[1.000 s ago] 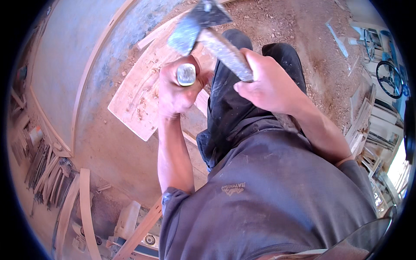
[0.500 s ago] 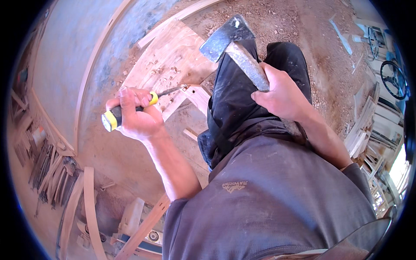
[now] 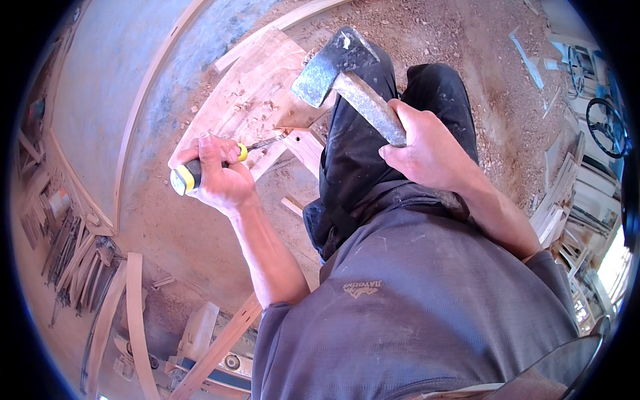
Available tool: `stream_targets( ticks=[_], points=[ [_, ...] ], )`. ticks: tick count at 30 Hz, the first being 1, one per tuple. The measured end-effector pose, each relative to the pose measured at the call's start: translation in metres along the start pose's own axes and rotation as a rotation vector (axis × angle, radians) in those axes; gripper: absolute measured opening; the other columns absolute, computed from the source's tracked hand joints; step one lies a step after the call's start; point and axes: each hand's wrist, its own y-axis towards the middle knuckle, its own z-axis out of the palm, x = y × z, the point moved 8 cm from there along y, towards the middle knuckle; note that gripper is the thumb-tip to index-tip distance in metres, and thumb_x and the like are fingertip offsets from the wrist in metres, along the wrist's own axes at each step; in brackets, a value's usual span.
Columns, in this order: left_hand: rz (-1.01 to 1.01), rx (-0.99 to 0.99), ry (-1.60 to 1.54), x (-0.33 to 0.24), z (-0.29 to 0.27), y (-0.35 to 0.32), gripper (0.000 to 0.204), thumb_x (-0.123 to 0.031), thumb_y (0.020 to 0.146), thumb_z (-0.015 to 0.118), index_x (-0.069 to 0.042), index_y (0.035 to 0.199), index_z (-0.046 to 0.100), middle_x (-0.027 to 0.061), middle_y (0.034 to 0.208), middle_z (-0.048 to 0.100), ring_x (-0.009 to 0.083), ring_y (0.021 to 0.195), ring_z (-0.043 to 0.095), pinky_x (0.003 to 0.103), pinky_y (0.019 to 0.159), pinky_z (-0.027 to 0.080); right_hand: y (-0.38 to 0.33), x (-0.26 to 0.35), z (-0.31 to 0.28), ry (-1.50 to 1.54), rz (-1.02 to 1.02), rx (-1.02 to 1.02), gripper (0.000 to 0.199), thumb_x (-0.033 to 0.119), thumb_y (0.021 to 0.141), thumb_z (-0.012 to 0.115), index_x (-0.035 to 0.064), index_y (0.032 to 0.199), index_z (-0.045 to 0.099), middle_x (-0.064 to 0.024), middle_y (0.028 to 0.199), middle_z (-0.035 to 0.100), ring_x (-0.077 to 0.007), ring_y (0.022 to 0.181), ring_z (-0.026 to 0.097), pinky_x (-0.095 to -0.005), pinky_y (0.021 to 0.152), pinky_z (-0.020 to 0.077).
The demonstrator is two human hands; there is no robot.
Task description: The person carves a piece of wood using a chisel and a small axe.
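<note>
My left hand [image 3: 225, 177] is wrapped round the black and yellow handle of a chisel [image 3: 265, 142]. The blade's tip meets the end of a pale wooden piece [image 3: 305, 148] with a small dark hole in it. Under and behind that piece lies a broad wooden board [image 3: 250, 90], strewn with shavings. In my right hand [image 3: 430, 143] is the wooden handle of a hatchet [image 3: 333, 63], gripped partway along. The dark steel head hangs above my thigh and the board's edge, up and to the right of the chisel, apart from it.
Long curved wooden strips [image 3: 143, 100] lie on the left and far side. Wood offcuts [image 3: 77, 267] are heaped at the left. Chips cover the dirt floor [image 3: 503, 107]. A black steering wheel [image 3: 605, 127] and stacked timber [image 3: 560, 193] stand at the right.
The hatchet has shifted a little to the left and nearer the chisel. My left hand and the chisel's handle end have moved slightly right; the tip stays at the wooden piece.
</note>
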Motion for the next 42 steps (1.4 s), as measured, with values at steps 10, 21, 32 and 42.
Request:
stream_targets(
  ticks=[10,21,32,42],
  points=[
    [0.095,0.121,0.158,-0.001,0.027,-0.006,0.013,0.001,0.093,0.062,-0.007,0.089,0.052,0.0053,0.065,0.050,0.0123,0.052,0.046,0.029,0.049,0.040,-0.005,0.106,-0.035,0.029,-0.450,-0.209,0.040,0.006,0.080,0.073,-0.0016,0.116,0.057,-0.0193,0.079,0.065,-0.0343,0.072,0.069,-0.0376,0.067,0.0515],
    [0.341,0.013,0.470,0.001,0.006,-0.015,0.038,-0.042,0.095,0.062,-0.004,0.096,0.056,0.0057,0.081,0.056,0.0134,0.062,0.049,0.032,0.054,0.044,-0.002,0.134,0.020,-0.533,-0.576,0.074,0.031,0.006,0.080,0.068,0.0055,0.105,0.050,-0.0136,0.069,0.064,-0.0378,0.065,0.067,-0.0486,0.058,0.0505],
    [0.155,0.075,0.078,-0.027,0.022,-0.024,0.021,0.001,0.093,0.063,-0.006,0.081,0.048,0.0066,0.064,0.049,0.0121,0.051,0.048,0.027,0.047,0.038,-0.004,0.125,-0.020,-0.230,-0.429,-0.156,0.039,0.005,0.082,0.071,0.0001,0.118,0.057,-0.0236,0.084,0.063,-0.0430,0.082,0.065,-0.0437,0.070,0.0501],
    [0.103,0.112,0.119,-0.004,0.017,-0.018,0.015,0.001,0.094,0.061,-0.005,0.085,0.051,0.0054,0.068,0.051,0.0111,0.053,0.048,0.027,0.048,0.039,-0.008,0.097,-0.004,-0.227,-0.357,-0.095,0.036,0.006,0.082,0.071,0.0010,0.114,0.057,-0.0213,0.073,0.060,-0.0418,0.071,0.064,-0.0440,0.062,0.0476]
  ],
)
